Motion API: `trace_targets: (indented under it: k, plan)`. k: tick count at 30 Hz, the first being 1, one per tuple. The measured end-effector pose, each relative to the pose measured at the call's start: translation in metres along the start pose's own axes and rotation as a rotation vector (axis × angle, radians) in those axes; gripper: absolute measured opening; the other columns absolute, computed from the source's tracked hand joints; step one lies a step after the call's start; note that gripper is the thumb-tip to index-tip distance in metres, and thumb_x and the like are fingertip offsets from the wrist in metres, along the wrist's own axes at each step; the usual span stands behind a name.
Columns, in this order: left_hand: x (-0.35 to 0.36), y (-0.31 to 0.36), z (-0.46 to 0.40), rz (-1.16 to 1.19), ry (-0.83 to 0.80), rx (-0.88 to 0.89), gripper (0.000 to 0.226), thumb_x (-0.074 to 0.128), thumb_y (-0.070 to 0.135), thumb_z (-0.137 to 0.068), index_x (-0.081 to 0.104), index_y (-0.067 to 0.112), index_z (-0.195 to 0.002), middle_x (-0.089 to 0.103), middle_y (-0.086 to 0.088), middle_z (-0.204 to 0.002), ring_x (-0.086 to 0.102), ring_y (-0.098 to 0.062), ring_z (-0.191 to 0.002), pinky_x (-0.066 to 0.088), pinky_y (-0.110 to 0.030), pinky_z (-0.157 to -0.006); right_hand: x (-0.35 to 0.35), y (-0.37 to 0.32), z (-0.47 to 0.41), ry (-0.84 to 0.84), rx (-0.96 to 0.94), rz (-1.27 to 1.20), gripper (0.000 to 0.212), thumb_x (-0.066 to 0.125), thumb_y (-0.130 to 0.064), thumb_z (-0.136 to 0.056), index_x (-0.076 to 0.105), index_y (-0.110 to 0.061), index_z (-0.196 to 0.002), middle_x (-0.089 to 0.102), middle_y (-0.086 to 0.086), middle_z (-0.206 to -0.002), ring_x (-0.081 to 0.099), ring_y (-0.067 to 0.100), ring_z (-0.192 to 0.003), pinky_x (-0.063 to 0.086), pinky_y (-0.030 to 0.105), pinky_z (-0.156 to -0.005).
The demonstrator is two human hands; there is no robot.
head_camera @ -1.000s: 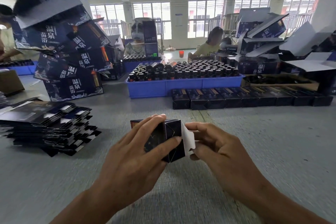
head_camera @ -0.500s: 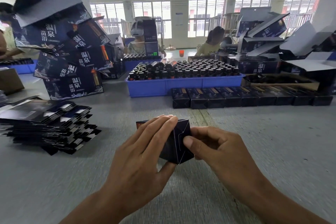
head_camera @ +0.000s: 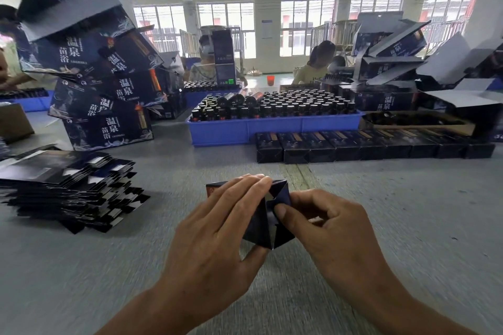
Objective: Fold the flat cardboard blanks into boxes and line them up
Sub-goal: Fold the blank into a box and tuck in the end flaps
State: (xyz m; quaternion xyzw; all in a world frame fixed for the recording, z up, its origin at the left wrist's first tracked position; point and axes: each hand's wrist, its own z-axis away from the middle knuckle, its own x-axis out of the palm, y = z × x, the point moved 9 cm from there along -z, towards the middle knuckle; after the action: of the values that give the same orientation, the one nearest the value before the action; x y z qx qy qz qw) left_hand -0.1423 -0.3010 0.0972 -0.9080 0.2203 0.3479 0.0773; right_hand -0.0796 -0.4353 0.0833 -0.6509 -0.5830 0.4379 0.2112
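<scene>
Here, from the head view, the left hand (head_camera: 217,228) wrapped its curled fingers over a small dark box (head_camera: 268,221) held just above the table (head_camera: 408,226), while the right hand (head_camera: 329,228) pinched its end flap with the thumb. The thin card looked light and easily creased, best held by its edges. A stack of flat blanks (head_camera: 68,187) lay left; a row of finished boxes (head_camera: 367,144) stood beyond, before a blue tray of bottles (head_camera: 272,128), nothing blocking.

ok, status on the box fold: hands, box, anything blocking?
Left hand grips box, right hand thumb presses end flap. Box off the table, flap not seated. Row beyond, path open.
</scene>
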Motion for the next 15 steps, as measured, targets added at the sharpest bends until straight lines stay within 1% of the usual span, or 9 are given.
trace_targets:
  k: [3,5,7,9,11,12,14,15]
  plan:
    - [0.0,-0.001,0.0,0.001,0.007,0.007,0.073,0.06,0.039,-0.082,0.04,0.015,-0.148,0.051,0.0,-0.146,0.048,-0.014,-0.135,0.042,-0.026,-0.109,-0.001,-0.002,0.0,0.018,-0.008,0.023,0.015,0.066,-0.049,-0.079,0.072,-0.043,-0.091,0.071,-0.03,-0.089,0.069,-0.005,-0.087,0.054,0.017,-0.072]
    - [0.0,-0.002,0.001,0.01,0.011,0.002,0.074,0.06,0.039,-0.082,0.039,0.015,-0.149,0.05,0.001,-0.147,0.048,-0.013,-0.135,0.043,-0.027,-0.108,-0.001,-0.001,-0.001,0.0,-0.009,0.007,0.012,0.066,-0.049,-0.079,0.071,-0.046,-0.09,0.071,-0.031,-0.09,0.068,-0.006,-0.089,0.052,0.015,-0.073]
    - [-0.001,-0.004,0.001,0.015,0.012,-0.009,0.076,0.06,0.04,-0.081,0.038,0.015,-0.149,0.049,0.002,-0.147,0.048,-0.013,-0.136,0.045,-0.029,-0.107,0.001,0.002,-0.002,-0.052,0.009,-0.029,0.008,0.068,-0.045,-0.082,0.07,-0.048,-0.09,0.072,-0.03,-0.091,0.069,-0.007,-0.091,0.053,0.015,-0.073]
    - [-0.002,-0.006,0.002,0.02,0.015,-0.021,0.077,0.06,0.04,-0.081,0.037,0.015,-0.15,0.048,0.002,-0.148,0.047,-0.013,-0.136,0.046,-0.03,-0.106,0.003,0.002,-0.003,-0.092,0.004,-0.054,0.013,0.068,-0.038,-0.087,0.069,-0.051,-0.088,0.072,-0.03,-0.092,0.069,-0.006,-0.091,0.055,0.014,-0.07]
    - [-0.003,-0.008,0.002,0.032,0.02,-0.034,0.077,0.059,0.04,-0.081,0.036,0.016,-0.151,0.045,0.004,-0.148,0.045,-0.012,-0.137,0.044,-0.028,-0.108,0.004,0.0,-0.003,-0.102,-0.019,-0.046,0.018,0.065,-0.037,-0.09,0.067,-0.055,-0.089,0.072,-0.031,-0.093,0.069,-0.006,-0.091,0.052,0.009,-0.073]
    - [-0.003,-0.009,0.002,0.039,0.021,-0.041,0.078,0.059,0.04,-0.081,0.035,0.016,-0.151,0.044,0.005,-0.149,0.043,-0.012,-0.138,0.041,-0.026,-0.109,0.004,-0.001,-0.003,-0.105,-0.021,-0.05,0.016,0.064,-0.04,-0.089,0.066,-0.055,-0.09,0.072,-0.031,-0.094,0.068,-0.006,-0.092,0.051,0.008,-0.074]
    - [-0.003,-0.011,0.002,0.037,0.02,-0.048,0.079,0.059,0.04,-0.082,0.033,0.016,-0.153,0.042,0.006,-0.151,0.039,-0.01,-0.141,0.032,-0.023,-0.114,0.005,-0.001,-0.002,-0.103,-0.006,-0.064,0.009,0.063,-0.053,-0.087,0.065,-0.056,-0.095,0.071,-0.032,-0.098,0.068,-0.007,-0.095,0.05,0.007,-0.075]
    - [-0.003,-0.011,0.002,0.026,0.017,-0.039,0.079,0.059,0.039,-0.082,0.032,0.016,-0.153,0.041,0.005,-0.152,0.036,-0.009,-0.144,0.029,-0.023,-0.117,0.006,0.0,-0.001,-0.11,0.003,-0.066,0.017,0.065,-0.06,-0.085,0.064,-0.056,-0.101,0.07,-0.033,-0.101,0.067,-0.007,-0.097,0.051,0.007,-0.076]
